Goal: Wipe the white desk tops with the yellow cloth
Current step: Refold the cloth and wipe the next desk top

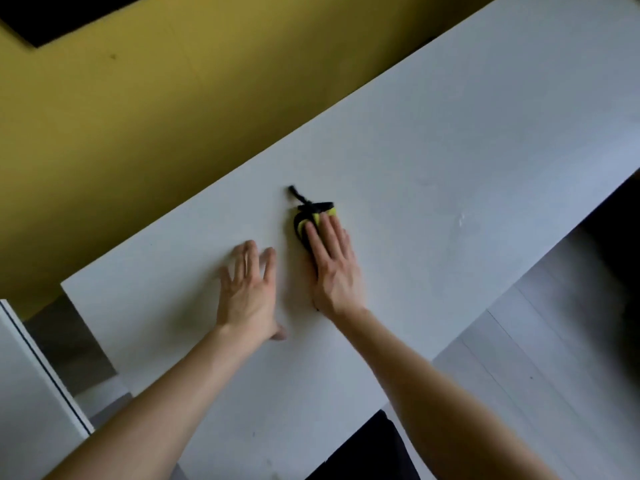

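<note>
While wiping looks mid-stroke, desk point(450, 150): white top running diagonally, with much bare surface to the right.
Next move: likely a sliding push of the cloth over that stretch, which calls for steady, flat pressure.
Left hand point(247, 292): flat on the desk, fingers straight and slightly spread, holding nothing.
Right hand point(334, 268): fingers straight and together, pressing down on the cloth.
Cloth point(303, 223): bunched, yellow with black trim, under the right fingers, its far end showing past the fingertips.
Cord point(298, 195): black, trailing beyond the cloth.

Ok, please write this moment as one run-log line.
right hand: pressing flat on yellow cloth | left hand: open, on white desk | step: wiping
</note>
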`<state>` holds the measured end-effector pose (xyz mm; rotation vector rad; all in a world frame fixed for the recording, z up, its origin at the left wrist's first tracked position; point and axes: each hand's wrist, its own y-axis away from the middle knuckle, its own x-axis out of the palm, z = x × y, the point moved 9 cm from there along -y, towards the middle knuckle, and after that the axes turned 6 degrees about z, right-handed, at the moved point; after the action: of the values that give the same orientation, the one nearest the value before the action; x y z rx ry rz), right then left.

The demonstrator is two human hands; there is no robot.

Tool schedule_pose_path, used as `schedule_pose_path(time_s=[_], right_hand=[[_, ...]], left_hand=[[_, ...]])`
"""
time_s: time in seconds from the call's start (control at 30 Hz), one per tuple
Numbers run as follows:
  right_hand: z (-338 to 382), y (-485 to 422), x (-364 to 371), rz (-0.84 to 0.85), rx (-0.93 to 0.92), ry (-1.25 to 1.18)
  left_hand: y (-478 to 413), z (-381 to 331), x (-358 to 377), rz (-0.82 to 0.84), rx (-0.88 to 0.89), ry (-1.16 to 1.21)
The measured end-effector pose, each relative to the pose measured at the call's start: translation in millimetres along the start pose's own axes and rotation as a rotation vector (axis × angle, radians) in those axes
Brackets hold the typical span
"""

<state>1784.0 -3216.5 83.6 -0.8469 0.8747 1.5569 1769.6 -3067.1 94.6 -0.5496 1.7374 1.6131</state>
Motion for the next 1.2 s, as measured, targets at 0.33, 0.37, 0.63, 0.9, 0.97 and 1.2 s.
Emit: schedule_pose_path(time_s=[0.33, 0.37, 0.63, 0.9, 0.97, 1.2], right_hand=[[-204.6, -41.3, -108.2, -0.126, 0.39, 0.062], [-199.7, -41.2, -105.3, -0.169, 0.42, 0.044], [21.4, 59.9, 11.6, 0.065, -0.145, -0.019], [-187.2, 29.1, -89.3, 0.049, 0.101, 0.121], [-218.3, 22.0, -109.1, -0.033, 0.292, 0.102], [-48.1, 93.9, -19.9, 0.07, -0.1, -0.002]], left_hand=[[-2.3, -3.2, 4.7, -0.023, -0.017, -0.072], [-2.8, -2.7, 5.0, -0.025, -0.021, -0.066], [1.1, -0.6, 3.7, -0.028, -0.033, -0.037], [0.8, 1.7, 6.2, -0.031, -0.06, -0.037], [-0.3, 4.7, 9.2, -0.013, -0.059, -0.033], [-2.7, -21.1, 7.9, -0.005, -0.091, 0.032]])
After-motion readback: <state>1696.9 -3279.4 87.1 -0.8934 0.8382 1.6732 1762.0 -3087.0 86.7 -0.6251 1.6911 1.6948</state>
